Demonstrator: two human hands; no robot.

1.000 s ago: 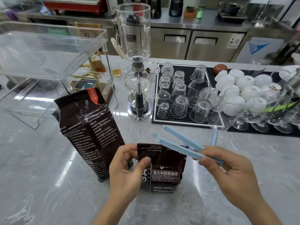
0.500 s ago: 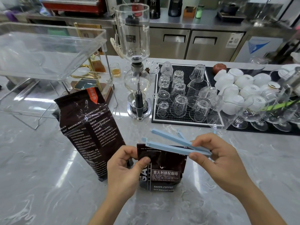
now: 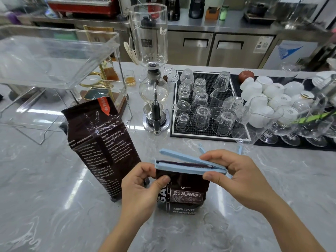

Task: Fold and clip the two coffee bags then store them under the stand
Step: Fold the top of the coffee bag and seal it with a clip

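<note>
1. Head view: my left hand [image 3: 140,186] pinches the folded top corner of the short coffee bag [image 3: 181,190], thumb on the front face, fingers curled behind it; the bag stands upright on the counter [image 3: 54,206] right in front of me.
2. My right hand [image 3: 234,177] grips the blue clip [image 3: 189,165] at its hinge end, thumb below, fingers over the top arm. The clip is open in a narrow V, with the folded bag edge lying between the two arms.
3. Step in hand: clipping the first bag. The fold looks done; the clip is not yet snapped closed.
4. Next move, as I judge it: squeeze the arms together along the fold until the free end latches, keeping the left pinch so the fold does not spring back.
5. The tall coffee bag [image 3: 100,142] stands just to the left, top unfolded and unclipped.
6. Spare blue clips [image 3: 240,150] lie on the counter behind my right hand.
7. The clear stand [image 3: 54,57] is far left; neither bag is under it.
</note>
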